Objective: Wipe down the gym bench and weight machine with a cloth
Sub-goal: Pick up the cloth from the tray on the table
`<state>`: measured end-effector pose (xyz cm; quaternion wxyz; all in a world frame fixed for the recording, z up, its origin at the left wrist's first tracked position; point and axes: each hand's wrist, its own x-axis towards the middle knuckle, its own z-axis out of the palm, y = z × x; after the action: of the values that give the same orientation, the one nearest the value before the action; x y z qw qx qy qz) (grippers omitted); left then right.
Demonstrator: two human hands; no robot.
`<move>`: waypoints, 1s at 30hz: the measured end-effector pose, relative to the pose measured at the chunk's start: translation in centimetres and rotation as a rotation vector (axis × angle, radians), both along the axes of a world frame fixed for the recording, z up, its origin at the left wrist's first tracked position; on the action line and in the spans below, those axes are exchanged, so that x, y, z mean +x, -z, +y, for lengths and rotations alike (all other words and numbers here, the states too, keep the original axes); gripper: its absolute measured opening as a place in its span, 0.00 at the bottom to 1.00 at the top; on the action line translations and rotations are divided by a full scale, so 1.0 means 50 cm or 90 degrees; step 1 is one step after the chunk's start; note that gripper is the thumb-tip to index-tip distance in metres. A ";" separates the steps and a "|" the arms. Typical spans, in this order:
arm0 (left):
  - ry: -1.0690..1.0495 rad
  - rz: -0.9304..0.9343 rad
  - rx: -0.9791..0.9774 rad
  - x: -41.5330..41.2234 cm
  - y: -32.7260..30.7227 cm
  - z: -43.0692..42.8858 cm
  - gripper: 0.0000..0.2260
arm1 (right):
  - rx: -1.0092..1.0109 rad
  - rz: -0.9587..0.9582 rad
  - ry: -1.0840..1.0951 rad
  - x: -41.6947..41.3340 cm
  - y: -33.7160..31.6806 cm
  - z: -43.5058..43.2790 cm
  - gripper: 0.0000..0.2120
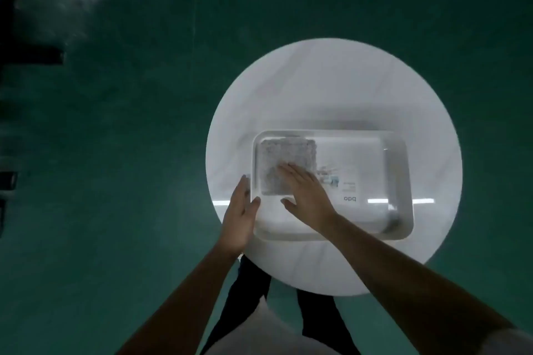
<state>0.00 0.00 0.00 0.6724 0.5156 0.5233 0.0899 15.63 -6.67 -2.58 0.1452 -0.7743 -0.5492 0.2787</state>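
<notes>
A grey textured cloth [284, 160] lies flat in the left half of a clear rectangular tray [399, 181]. My right hand [307, 192] lies over the tray with straight fingers, its fingertips touching the cloth's lower right part. Against the tray's left outer wall rests my left hand [240, 215], fingers straight and thumb near the rim. The gym bench and weight machine do not show clearly.
The tray stands on a round white table [331, 89] over a dark green floor [129, 153]. Dark equipment parts [31, 55] sit at the far left edge. My dark-trousered legs [251, 291] show below the table's near edge.
</notes>
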 end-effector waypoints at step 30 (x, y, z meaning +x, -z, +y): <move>0.032 0.125 0.177 -0.121 -0.089 -0.070 0.09 | -0.179 0.037 -0.043 -0.099 -0.148 -0.016 0.08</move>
<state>-6.04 -3.49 4.46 0.5424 0.6230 0.5559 0.0933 10.68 -7.48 4.81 0.0413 -0.7597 -0.5261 0.3800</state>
